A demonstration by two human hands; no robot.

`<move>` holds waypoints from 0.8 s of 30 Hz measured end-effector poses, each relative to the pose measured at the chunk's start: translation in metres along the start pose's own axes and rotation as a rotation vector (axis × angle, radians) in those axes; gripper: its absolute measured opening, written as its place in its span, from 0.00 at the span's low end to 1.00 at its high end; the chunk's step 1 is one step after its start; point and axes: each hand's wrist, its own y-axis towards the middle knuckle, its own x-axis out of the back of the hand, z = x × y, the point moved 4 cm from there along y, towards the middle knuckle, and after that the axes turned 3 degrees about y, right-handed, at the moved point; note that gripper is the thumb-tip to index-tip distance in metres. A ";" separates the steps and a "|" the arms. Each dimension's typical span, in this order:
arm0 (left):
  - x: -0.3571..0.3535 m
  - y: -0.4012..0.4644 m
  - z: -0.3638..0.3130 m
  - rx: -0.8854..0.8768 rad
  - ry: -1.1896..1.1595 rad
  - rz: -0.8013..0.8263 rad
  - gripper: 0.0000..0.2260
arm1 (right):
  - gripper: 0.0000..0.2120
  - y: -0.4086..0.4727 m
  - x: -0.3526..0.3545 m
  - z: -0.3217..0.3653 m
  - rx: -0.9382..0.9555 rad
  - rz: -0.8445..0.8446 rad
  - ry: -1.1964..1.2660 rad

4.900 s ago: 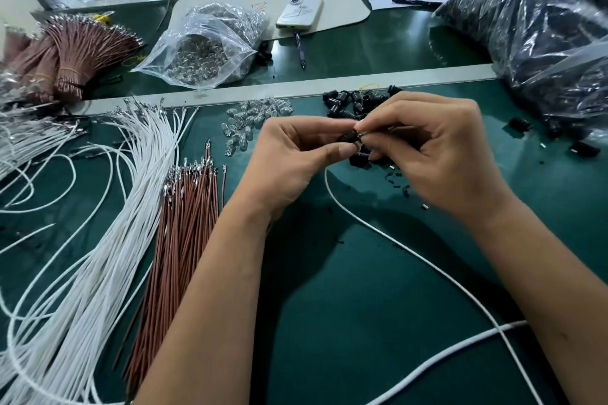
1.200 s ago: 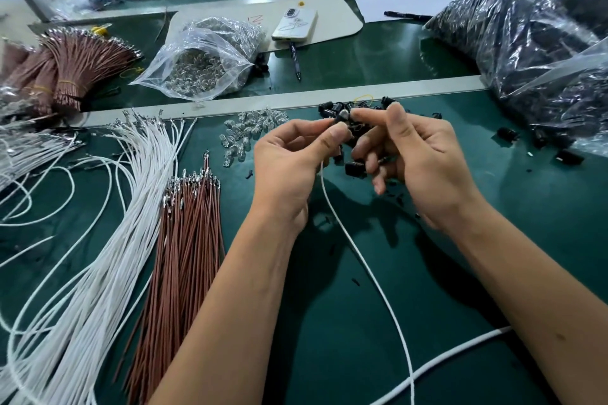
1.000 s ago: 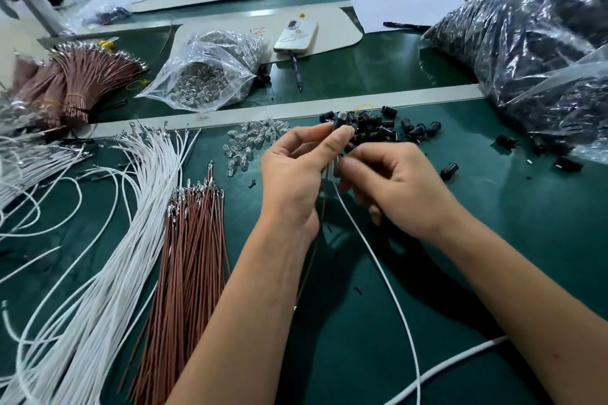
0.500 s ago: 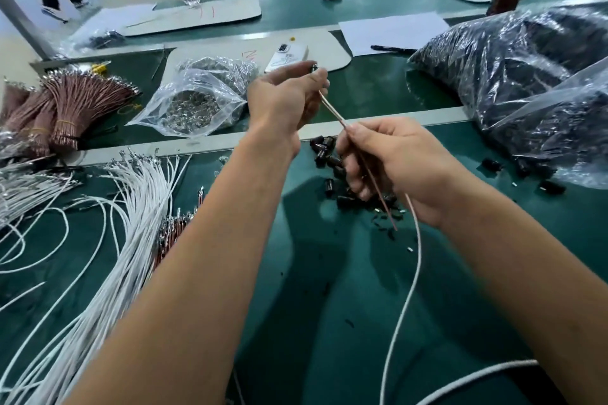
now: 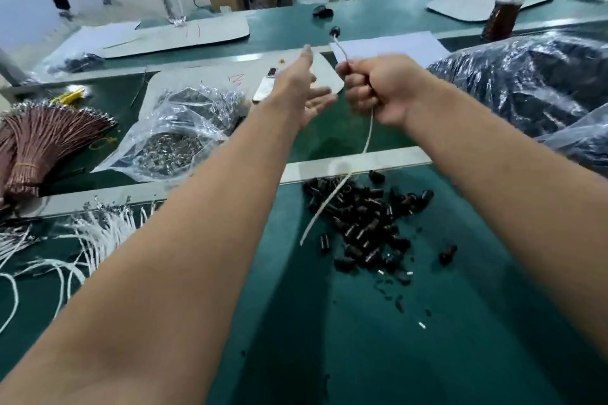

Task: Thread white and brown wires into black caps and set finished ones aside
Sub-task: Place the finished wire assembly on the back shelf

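1. The right hand [image 5: 381, 89] is seen raised above the green table [image 5: 378, 339], its fingers curled into a fist around a white wire [image 5: 368, 138].
2. A short length of the wire is seen rising out of the top of the fist, with a black cap [image 5: 335, 31] seated on its upper end, above and slightly left of the knuckles.
3. The rest of the wire is seen hanging from the bottom of the fist and trailing down to the left over the pile of loose black caps [image 5: 365, 223] on the table.
4. Whether a brown wire is also held in the fist cannot be told.
5. The left hand [image 5: 304, 89] is held just beside the right, fingers spread and straight, with nothing gripped; it is apart from the wire.
6. White wires [image 5: 98, 233] are laid out at the left of the table.
7. A bundle of brown wires [image 5: 42, 138] is seen at the far left, and a clear bag of small metal parts [image 5: 171, 145] lies between it and the left forearm.
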 end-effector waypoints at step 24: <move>0.030 -0.024 0.032 -0.448 0.901 -0.313 0.05 | 0.09 0.034 0.013 -0.002 0.223 -0.119 -1.374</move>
